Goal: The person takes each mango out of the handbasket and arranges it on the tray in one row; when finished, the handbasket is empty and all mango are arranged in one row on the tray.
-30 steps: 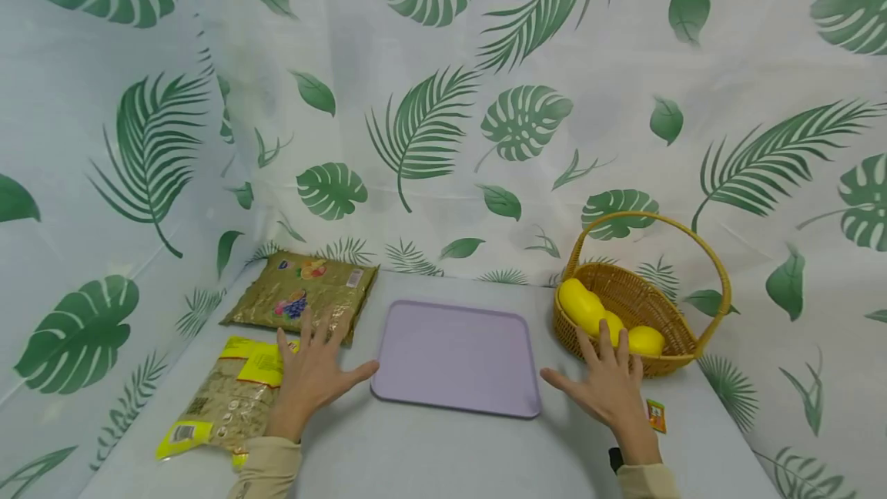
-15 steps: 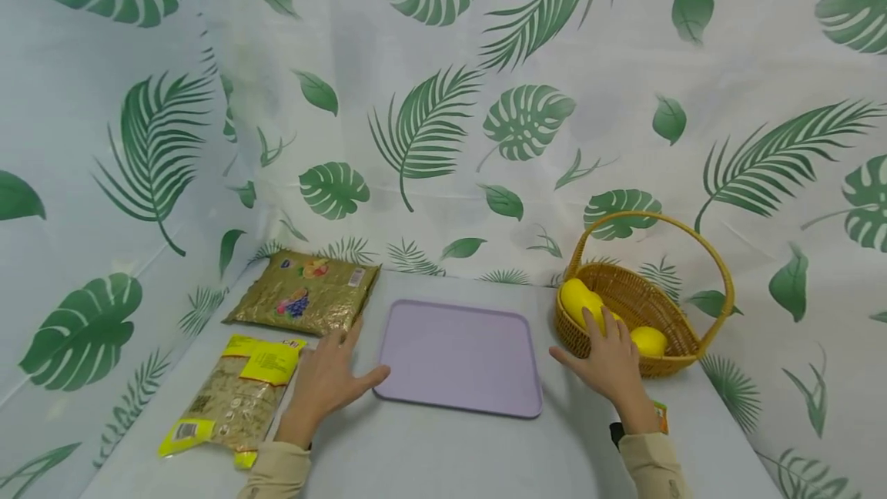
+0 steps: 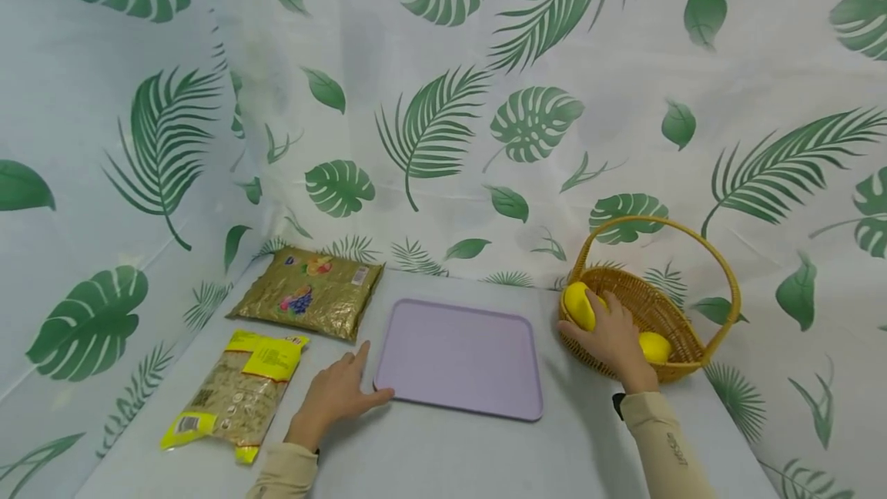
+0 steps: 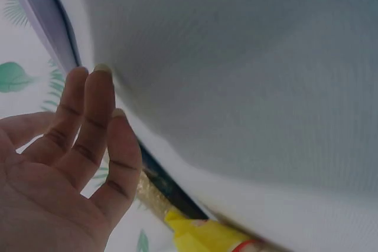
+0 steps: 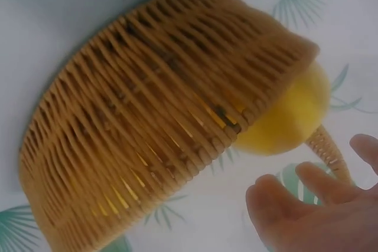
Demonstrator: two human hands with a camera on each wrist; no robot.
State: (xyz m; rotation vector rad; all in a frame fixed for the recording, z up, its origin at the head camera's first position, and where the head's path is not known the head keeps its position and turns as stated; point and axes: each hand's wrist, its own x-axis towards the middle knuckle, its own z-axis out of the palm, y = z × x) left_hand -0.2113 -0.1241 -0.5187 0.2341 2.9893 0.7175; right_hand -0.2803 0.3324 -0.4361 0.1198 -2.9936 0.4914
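My right hand is over the near-left rim of a wicker basket, fingers spread and reaching to a yellow, lemon-like fruit. In the right wrist view, its loosely bent fingers lie beside the basket wall, with the yellow fruit rising over the rim. Another yellow fruit lies in the basket, right of the hand. My left hand is at the near-left corner of a lilac tray, thumb right at its edge. Its fingers hold nothing.
Two packages lie on the left: a gold bag with fruit pictures at the back and a yellow clear-fronted bag before it. The basket's tall handle arches up. Leaf-patterned cloth walls the back and sides.
My right hand has moved forward and over the basket to the fruit, its forearm now covering the small orange packet. The left hand has drawn right and back, off the yellow bag.
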